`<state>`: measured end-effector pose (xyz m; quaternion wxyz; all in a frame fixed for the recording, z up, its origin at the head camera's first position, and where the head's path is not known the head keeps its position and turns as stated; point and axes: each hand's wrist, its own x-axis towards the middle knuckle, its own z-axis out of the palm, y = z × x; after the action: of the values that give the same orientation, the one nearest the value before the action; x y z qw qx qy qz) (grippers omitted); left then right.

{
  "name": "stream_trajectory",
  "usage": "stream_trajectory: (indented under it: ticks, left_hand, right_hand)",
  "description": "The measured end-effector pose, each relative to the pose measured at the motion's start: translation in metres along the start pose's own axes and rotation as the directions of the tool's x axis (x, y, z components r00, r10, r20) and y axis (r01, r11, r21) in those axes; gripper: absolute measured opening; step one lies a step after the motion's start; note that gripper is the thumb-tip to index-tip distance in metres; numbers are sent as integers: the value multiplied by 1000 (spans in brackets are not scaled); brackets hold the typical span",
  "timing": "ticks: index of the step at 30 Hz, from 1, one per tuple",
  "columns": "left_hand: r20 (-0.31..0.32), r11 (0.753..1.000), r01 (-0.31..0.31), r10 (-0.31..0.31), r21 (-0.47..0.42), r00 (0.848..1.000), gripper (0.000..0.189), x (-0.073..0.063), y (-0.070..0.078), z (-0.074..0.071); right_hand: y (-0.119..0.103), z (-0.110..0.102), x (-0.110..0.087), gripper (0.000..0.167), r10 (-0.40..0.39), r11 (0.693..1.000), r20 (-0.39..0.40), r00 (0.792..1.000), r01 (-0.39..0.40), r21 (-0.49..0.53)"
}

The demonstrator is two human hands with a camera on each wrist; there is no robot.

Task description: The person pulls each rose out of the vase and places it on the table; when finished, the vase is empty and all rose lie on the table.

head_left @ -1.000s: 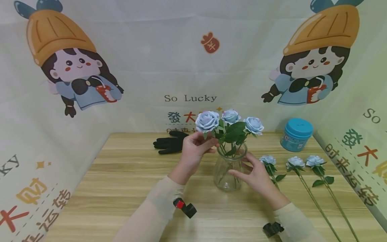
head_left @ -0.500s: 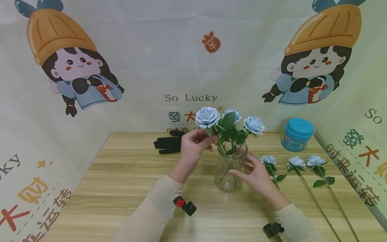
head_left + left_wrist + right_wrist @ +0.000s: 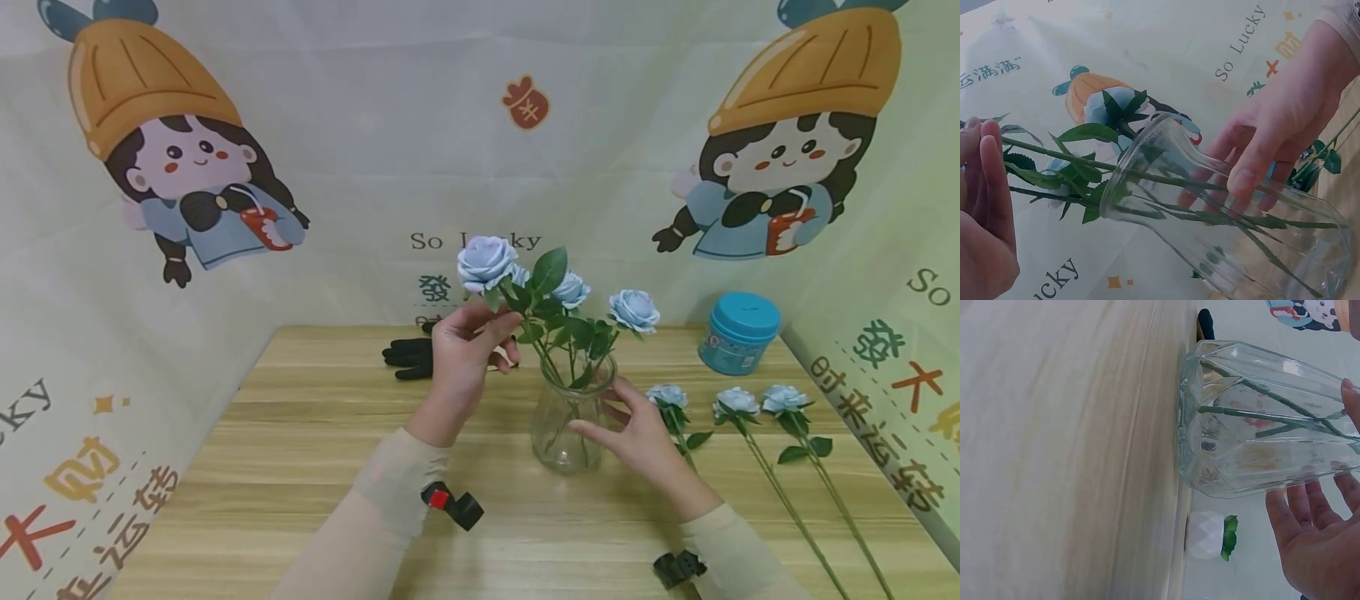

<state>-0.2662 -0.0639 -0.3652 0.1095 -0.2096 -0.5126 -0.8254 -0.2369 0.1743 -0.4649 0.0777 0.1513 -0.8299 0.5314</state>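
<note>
My left hand (image 3: 468, 358) pinches the green stem of a light-blue rose (image 3: 487, 262) that leans left above the clear glass vase (image 3: 566, 437). More light-blue roses (image 3: 634, 311) with green leaves stand in the vase, their blooms above its rim. In the left wrist view, the stem (image 3: 1063, 153) runs from my left fingers (image 3: 997, 181) into the vase's mouth. My right hand (image 3: 645, 442) holds the vase from its right side, thumb in front and fingers behind. Crossed stems (image 3: 1260, 415) show through the glass in the right wrist view.
Three blue roses (image 3: 780, 479) lie on the wooden table (image 3: 300, 467) to the right. A blue lidded tub (image 3: 738, 337) stands at the back right. Behind my left hand lies a black glove (image 3: 408, 358). Printed cloth (image 3: 360, 150) walls in the back and sides.
My left hand has moved up and left, bringing the pinched rose higher and further left. Another bloom now shows behind it. My right hand and the vase have stayed in place.
</note>
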Motion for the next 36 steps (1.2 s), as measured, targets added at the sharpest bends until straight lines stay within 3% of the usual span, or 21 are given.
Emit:
stream_trajectory:
  ticks: [5,8,18,24,36]
  left_hand:
    - [-46,994,106,-104,24,993,24,-6,-4,2]
    - [-76,991,131,-129,22,989,21,-10,-4,3]
    - [-113,999,6,-1,48,994,28,-11,2,6]
    - [-86,998,-56,58,33,995,32,-7,9,7]
    - [-82,993,-116,117,17,990,34,6,51,4]
  right_hand:
    - [-1,-1,0,67,-9,1000,3,1000,9,7]
    - [-2,-1,0,67,-11,1000,3,1000,11,7]
    - [-3,-1,-1,64,-10,1000,1,1000,10,15]
    - [-2,0,-1,64,-10,1000,2,1000,10,15]
    - [-1,1,-2,64,-13,1000,-2,1000,13,-2]
